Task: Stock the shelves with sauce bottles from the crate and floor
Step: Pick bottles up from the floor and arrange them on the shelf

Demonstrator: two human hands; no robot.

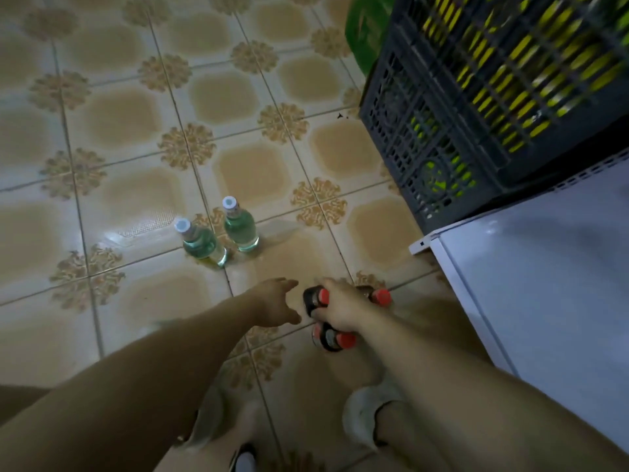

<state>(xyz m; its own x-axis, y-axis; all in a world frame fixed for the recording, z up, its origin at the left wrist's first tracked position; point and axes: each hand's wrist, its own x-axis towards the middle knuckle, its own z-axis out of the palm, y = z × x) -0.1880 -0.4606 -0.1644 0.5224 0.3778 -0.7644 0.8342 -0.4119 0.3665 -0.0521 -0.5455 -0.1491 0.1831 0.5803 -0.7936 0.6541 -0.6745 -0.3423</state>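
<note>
Over tiled floor (136,114), right hand (340,310) fingers clutch red-capped bottles (312,300); left hand (276,301) fingers spread.

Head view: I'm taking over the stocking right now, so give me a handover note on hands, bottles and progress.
Right hand grips a cluster of red-capped dark bottles low over the tiles. Left hand is open, stretched toward them.
Two white-capped clear bottles stand ahead of them. The grey crate holds yellow items.
Done: no shelved bottle in view.
Left: shelve these, the clear pair and the crate stock.
</note>
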